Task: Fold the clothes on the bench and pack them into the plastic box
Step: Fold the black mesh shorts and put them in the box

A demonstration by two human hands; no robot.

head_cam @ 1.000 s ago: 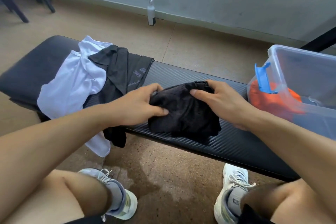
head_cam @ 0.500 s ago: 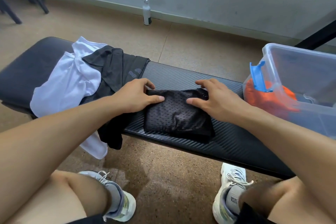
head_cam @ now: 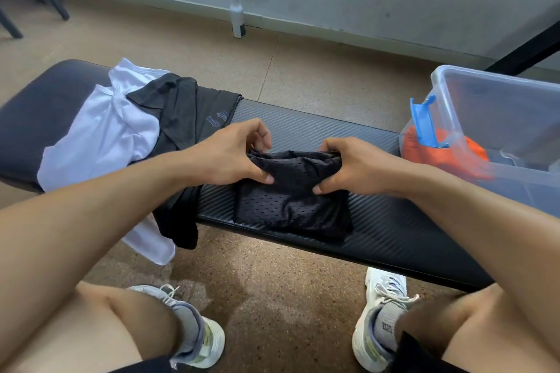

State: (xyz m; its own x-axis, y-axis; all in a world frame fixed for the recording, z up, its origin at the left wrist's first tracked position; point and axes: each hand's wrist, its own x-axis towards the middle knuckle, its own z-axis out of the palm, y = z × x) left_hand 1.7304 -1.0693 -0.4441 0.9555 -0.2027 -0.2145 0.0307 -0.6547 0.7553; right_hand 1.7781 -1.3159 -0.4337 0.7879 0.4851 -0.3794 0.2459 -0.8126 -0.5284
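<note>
Half a second ago both hands lay flat on the folded black mesh garment (head_cam: 291, 200); now the left hand (head_cam: 233, 157) and right hand (head_cam: 348, 166) each pinch its far edge, thumbs on top, and that edge is bunched up. The garment lies on the surface (head_cam: 394, 230), between the clothes pile (head_cam: 127, 136) and the plastic box (head_cam: 491, 118).

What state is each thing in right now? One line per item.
black mesh garment: folded, on bench, gripped at far edge
left hand: grips garment
right hand: grips garment
white shirt: unfolded, hanging off bench
dark shirt: unfolded
plastic box: open, orange garment inside
</note>
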